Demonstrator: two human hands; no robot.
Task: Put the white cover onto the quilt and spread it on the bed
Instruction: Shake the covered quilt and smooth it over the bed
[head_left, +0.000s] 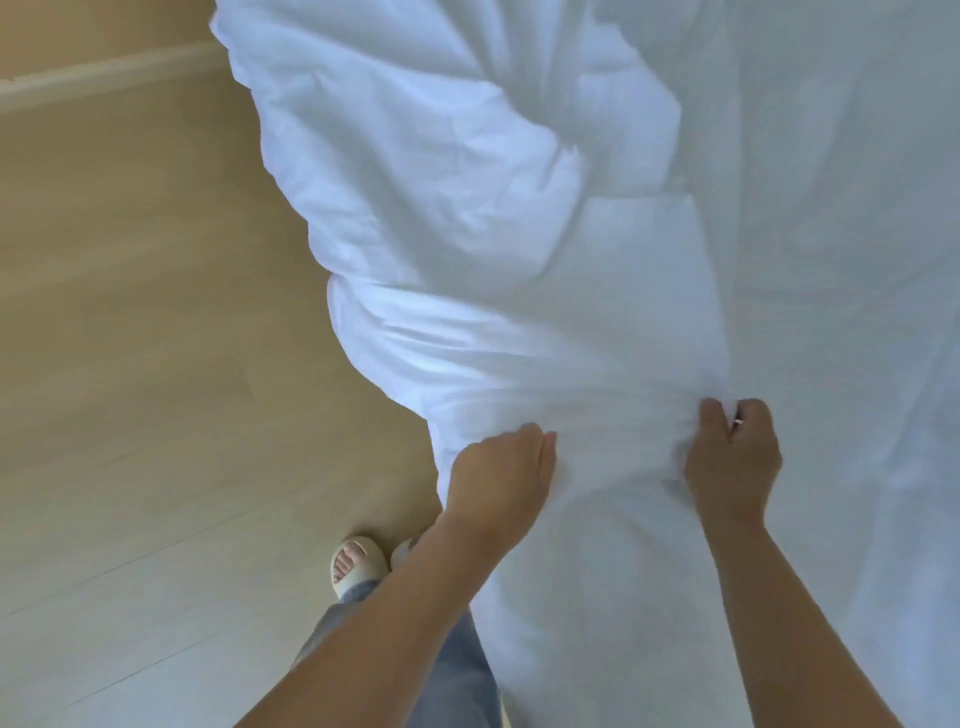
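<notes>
White cover (519, 270), bunched; left hand (501, 467) and, at its 3 o'clock, right hand (735, 460), fingers clutching it; I'd tug evenly.

Head-worn view, angled steeply downward, close over the bedding (519, 260)

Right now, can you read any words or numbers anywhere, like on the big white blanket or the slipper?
None: no words, numbers or signs can be read in this view.
The white cover is plain, with no label showing.
The slipper shows no brand.
The small shiny thing at the right hand is too small to tell.
</notes>
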